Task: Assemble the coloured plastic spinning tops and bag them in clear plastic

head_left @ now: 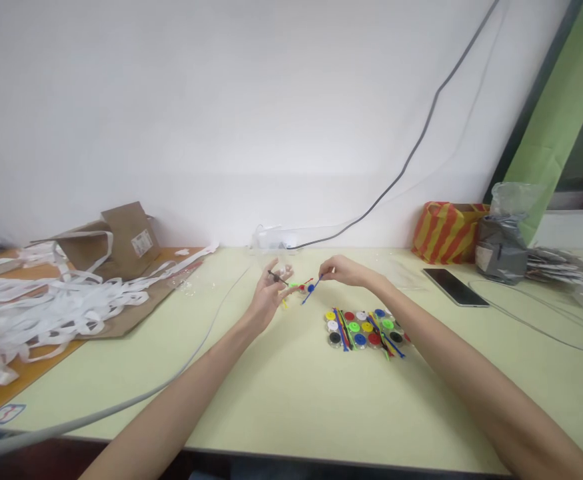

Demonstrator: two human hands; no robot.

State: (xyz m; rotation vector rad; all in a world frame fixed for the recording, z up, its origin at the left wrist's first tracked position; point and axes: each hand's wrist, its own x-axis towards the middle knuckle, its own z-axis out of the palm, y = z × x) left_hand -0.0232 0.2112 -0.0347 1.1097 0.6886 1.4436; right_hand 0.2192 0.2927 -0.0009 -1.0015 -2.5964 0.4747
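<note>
My left hand point(270, 293) is raised over the middle of the table, fingers partly curled around small coloured spinners. A black arrow point(277, 277) crosses its fingers, and a red piece point(302, 288) and green bits show at the fingertips. My right hand point(342, 270) pinches the upper end of a thin blue arrow point(312, 289), which slants down towards my left hand. Below my right forearm, several round discs point(360, 341) with clear rims lie in rows, in yellow, red, white, green, blue and black. Two bunches of coloured arrows point(344, 330) rest across them.
Left are a brown paper bag point(134, 240) and a heap of white straps point(81, 307). A clear plastic container point(271, 239) stands behind my left hand. Right are a phone point(455, 288), a striped bag point(444, 233) and a grey package point(498, 247). A cable point(181, 370) crosses the table point(271, 413).
</note>
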